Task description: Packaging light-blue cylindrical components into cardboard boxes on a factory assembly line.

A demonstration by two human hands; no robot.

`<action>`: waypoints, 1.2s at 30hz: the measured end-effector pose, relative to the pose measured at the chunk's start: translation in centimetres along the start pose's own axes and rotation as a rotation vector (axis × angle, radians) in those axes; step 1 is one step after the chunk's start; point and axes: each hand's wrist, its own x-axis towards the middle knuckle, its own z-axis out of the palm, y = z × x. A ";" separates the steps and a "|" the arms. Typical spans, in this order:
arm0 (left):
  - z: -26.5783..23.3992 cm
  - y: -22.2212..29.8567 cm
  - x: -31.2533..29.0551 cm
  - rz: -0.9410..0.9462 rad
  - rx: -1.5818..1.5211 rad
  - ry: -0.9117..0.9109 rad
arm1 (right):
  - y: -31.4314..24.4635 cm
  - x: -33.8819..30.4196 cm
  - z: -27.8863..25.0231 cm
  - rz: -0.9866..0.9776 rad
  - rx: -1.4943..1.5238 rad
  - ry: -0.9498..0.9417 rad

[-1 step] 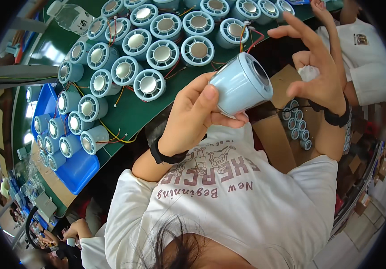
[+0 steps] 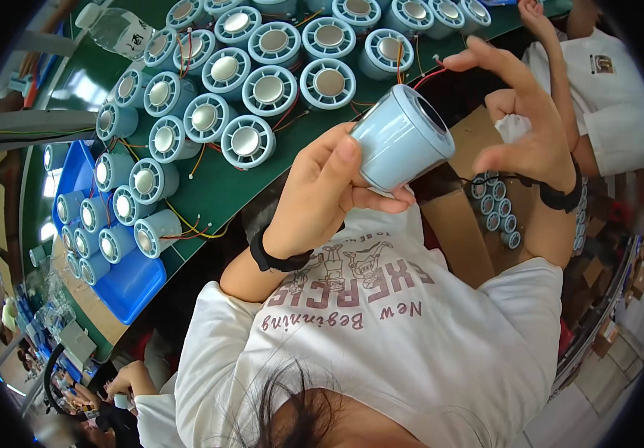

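My left hand [image 2: 329, 168] grips a light-blue cylindrical housing [image 2: 400, 142], fingers wrapped round its side. The housing is tilted, its dark recessed end facing right. Thin wires, one of them red [image 2: 429, 77], rise behind it to a small white connector [image 2: 436, 59]. My right hand [image 2: 531, 112] is raised to the right of the housing, thumb and index finger spread apart. The index fingertip is beside the connector and red wire; contact is unclear. Its other fingers are curled around a crumpled white cloth or tissue [image 2: 515, 125]. Each wrist wears a black band.
Rows of similar blue housings with silver discs [image 2: 268, 89] fill the green table [image 2: 217, 187]. More stand in and around a blue tray [image 2: 139, 287] at left. A clear bottle [image 2: 116, 31] lies far left. An open cardboard box [image 2: 453, 231] stands below my right hand. Other people sit nearby.
My right index finger has come down toward the wires. The connector and red wire have swung to the right. The housing has shifted slightly in my left hand's grip.
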 end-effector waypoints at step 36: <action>0.4 -4.9 6.7 -0.243 0.413 -0.034 | 25.5 -41.9 4.8 1.641 -0.116 -0.006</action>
